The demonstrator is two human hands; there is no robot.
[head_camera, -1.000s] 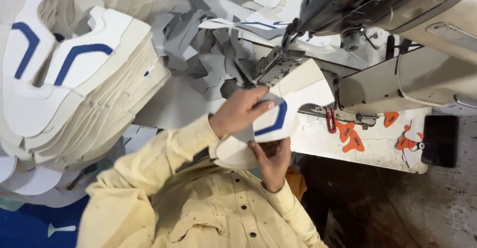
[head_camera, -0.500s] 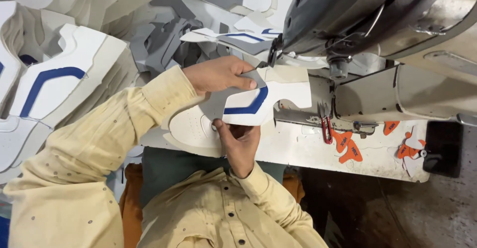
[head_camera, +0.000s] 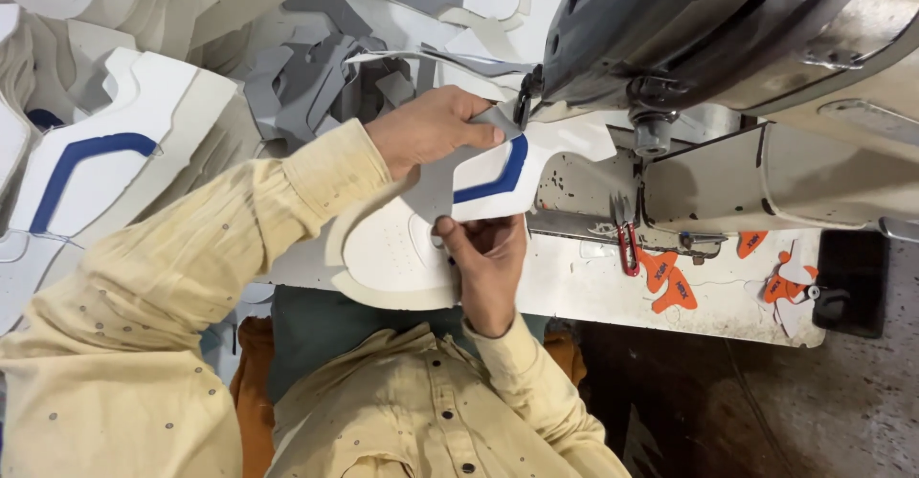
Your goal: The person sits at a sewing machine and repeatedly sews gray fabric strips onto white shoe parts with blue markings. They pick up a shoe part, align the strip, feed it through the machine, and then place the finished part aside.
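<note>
Even, fairly bright, diffuse light, with no hard glare. Soft shadow falls under the grey metal sewing machine head (head_camera: pixel 728 47) and across the dark concrete floor (head_camera: pixel 766 411). Focus is mostly sharp; slight softness on the stacked white shoe-upper panels (head_camera: pixel 105 153) at left edge.

Shoe upper (head_camera: pixel 402 248) under sewing machine (head_camera: pixel 728 47)

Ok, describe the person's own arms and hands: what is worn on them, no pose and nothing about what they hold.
Both arms are covered to the wrist by long, loose sleeves of a pale yellow shirt, in a thin crinkled fabric dotted with small dark specks, ending in plain cuffs. The left hand and right hand are bare: no gloves, and no rings, watch or bracelet can be seen. Small dark buttons run down the shirt front.
</note>
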